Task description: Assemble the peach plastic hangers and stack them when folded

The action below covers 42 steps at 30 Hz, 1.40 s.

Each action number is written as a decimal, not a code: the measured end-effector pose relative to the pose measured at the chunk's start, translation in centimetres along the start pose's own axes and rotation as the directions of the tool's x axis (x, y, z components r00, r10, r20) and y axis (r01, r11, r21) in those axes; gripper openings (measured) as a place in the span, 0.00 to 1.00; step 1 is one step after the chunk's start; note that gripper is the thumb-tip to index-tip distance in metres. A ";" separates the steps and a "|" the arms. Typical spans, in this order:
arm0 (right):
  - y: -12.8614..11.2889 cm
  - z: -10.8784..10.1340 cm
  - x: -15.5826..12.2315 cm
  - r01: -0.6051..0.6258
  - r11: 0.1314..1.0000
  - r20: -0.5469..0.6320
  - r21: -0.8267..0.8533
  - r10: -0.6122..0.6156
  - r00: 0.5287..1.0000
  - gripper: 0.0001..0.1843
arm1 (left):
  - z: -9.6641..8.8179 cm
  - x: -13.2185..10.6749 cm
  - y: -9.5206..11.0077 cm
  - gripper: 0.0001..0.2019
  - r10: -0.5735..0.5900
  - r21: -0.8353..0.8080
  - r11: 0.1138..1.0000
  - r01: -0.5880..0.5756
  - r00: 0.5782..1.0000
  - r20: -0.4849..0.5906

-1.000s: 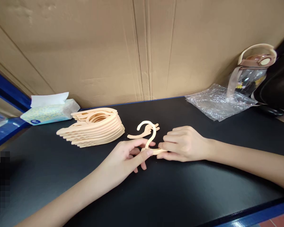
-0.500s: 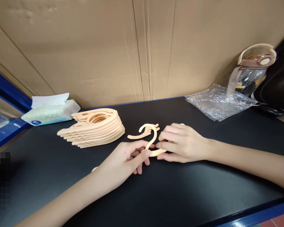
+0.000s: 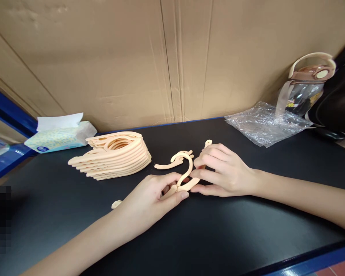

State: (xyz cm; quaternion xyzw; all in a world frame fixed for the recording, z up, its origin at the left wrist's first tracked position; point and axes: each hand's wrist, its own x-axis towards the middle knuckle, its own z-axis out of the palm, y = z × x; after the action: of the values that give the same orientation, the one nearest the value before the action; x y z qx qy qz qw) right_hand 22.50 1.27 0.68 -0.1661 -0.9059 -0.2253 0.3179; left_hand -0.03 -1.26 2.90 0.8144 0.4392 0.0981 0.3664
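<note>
Both my hands hold one small peach plastic hanger [image 3: 186, 177] just above the black table [image 3: 218, 230]. My left hand [image 3: 152, 197] pinches its left half with thumb and fingers; one hanger tip [image 3: 116, 204] sticks out by my left wrist. My right hand [image 3: 222, 172] grips the right half, and that end pokes up past my fingers. The hook curls up between my hands. Another loose hanger [image 3: 172, 161] lies flat just behind. A stack of the same hangers [image 3: 112, 155] sits to the left.
A tissue pack [image 3: 59, 134] lies at the back left by a blue rail. Crumpled clear plastic [image 3: 264, 122], a water bottle [image 3: 307, 86] with a pink lid and a dark object stand at the back right. Cardboard walls the back.
The hanger has tilted: its right end has risen past my right fingers and its left tip now shows by my left wrist. My left hand has slid slightly toward me.
</note>
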 end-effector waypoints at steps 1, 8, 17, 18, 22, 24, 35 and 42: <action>0.0 0.0 0.0 0.001 1.000 -0.012 -0.015 -0.001 1.000 0.15 | 0.0 0.0 0.1 0.12 -0.005 -0.011 1.000 0.005 1.000 0.003; 0.0 0.1 0.0 -0.011 1.000 -0.017 -0.029 0.010 1.000 0.11 | 0.0 -0.1 0.1 0.13 -0.013 0.010 1.000 0.013 1.000 0.006; 0.2 0.2 0.1 -0.021 0.998 0.034 0.066 0.019 0.999 0.15 | 0.2 -0.1 0.2 0.10 0.043 0.123 0.992 -0.043 0.999 -0.005; 0.2 0.2 0.1 -0.022 0.997 0.048 0.075 0.019 0.999 0.17 | 0.2 -0.2 0.2 0.10 0.062 0.140 0.988 -0.059 0.998 -0.013; 0.2 0.1 0.0 -0.042 0.997 0.071 0.072 0.037 0.997 0.18 | 0.5 -0.5 0.1 0.12 0.118 0.200 0.973 -0.111 0.993 -0.026; 0.2 -0.1 0.1 -0.091 0.994 0.061 0.064 0.087 0.994 0.17 | 0.6 -0.6 0.1 0.11 0.162 0.261 0.953 -0.153 0.987 -0.013; 1.4 0.6 -0.2 -0.539 0.810 0.234 0.230 0.492 0.839 0.09 | 0.5 -0.8 -0.4 0.10 0.327 0.428 0.849 -0.309 0.944 0.033; 1.4 1.0 -0.5 -0.470 0.843 0.233 0.262 0.418 0.878 0.20 | 0.4 -0.7 -0.7 0.10 0.330 0.466 0.837 -0.286 0.944 -0.013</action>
State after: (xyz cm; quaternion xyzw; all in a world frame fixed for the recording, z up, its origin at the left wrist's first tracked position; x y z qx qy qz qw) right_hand 23.01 2.87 0.06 -0.3381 -0.8897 0.0148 0.3066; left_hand -0.68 -1.79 2.25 0.9320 0.3297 0.0872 0.1226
